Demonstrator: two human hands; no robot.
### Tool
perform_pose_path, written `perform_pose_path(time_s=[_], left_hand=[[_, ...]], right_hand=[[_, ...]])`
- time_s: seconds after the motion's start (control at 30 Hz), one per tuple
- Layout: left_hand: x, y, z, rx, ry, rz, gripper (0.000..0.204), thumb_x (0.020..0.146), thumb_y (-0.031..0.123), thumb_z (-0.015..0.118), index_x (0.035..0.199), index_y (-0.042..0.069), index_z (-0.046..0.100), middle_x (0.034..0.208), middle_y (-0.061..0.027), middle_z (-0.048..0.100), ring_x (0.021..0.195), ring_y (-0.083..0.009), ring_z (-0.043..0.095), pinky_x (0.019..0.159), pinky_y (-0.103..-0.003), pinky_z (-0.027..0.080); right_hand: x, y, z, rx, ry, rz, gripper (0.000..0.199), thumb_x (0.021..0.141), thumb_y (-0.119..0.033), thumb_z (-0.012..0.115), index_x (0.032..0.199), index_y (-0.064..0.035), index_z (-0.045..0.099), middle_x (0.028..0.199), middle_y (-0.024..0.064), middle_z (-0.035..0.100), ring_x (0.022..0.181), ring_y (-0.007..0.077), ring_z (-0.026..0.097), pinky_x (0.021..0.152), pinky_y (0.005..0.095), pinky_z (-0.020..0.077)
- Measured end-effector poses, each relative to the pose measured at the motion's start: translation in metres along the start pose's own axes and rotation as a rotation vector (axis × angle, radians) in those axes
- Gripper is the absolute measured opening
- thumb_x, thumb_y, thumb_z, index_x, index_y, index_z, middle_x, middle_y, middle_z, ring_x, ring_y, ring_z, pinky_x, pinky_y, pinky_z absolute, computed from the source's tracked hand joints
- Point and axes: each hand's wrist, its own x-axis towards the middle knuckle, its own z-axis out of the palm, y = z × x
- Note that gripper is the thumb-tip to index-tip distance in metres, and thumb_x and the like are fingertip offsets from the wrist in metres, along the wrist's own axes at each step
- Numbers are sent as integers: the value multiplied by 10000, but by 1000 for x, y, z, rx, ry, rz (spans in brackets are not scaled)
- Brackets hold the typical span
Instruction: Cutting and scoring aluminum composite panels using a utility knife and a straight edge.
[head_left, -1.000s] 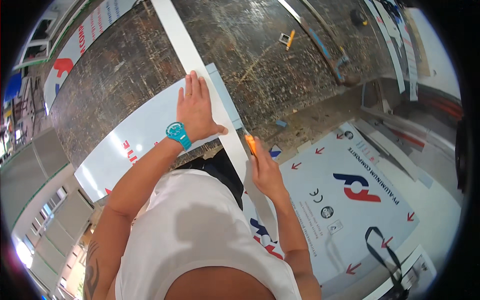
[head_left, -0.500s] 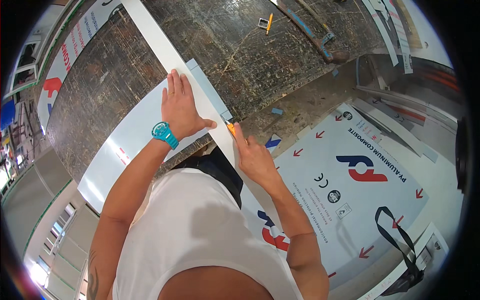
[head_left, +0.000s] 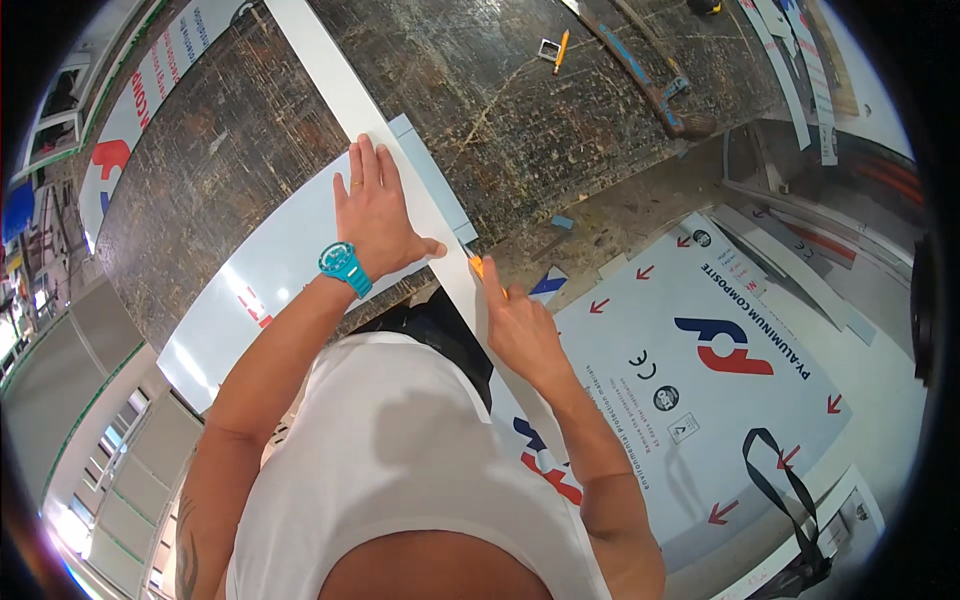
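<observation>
Your left hand (head_left: 375,215), fingers spread wide, presses the white panel (head_left: 260,270) flat on the tabletop (head_left: 500,80); at its 4 o'clock, your right hand (head_left: 520,330) grips an orange knife (head_left: 478,266).

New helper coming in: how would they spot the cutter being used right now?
Start at the dark scarred workbench, then follow the long white strip down to its near edge. There the right hand grips the cutter, the only small orange tool beside the strip.

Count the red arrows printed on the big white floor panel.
6 arrows on the panel: three near its upper-left edge, one at the right, two towards the bottom. The arm may hide more.
</observation>
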Motion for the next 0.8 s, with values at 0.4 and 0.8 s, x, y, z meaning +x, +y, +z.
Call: perform_pose_path(time_s=[0.4,0.8], left_hand=[[0,-4,2,-69,29,26,1416,548,580,952,1541,-174,280,1643,-398,200,1568,-488,199,1201,-627,290],[0,-4,3,-57,38,27,1418,545,571,959,1542,-172,276,1640,-402,197,1567,-494,195,1198,-628,301]], right_hand=[[-12,2,12,96,171,-9,657,964,-94,559,1592,-52,369,879,260,651,590,422,671,563,512,562],[10,10,8,85,101,-47,644,973,-98,553,1588,-46,371,856,256,645,574,422,661,542,516,550]])
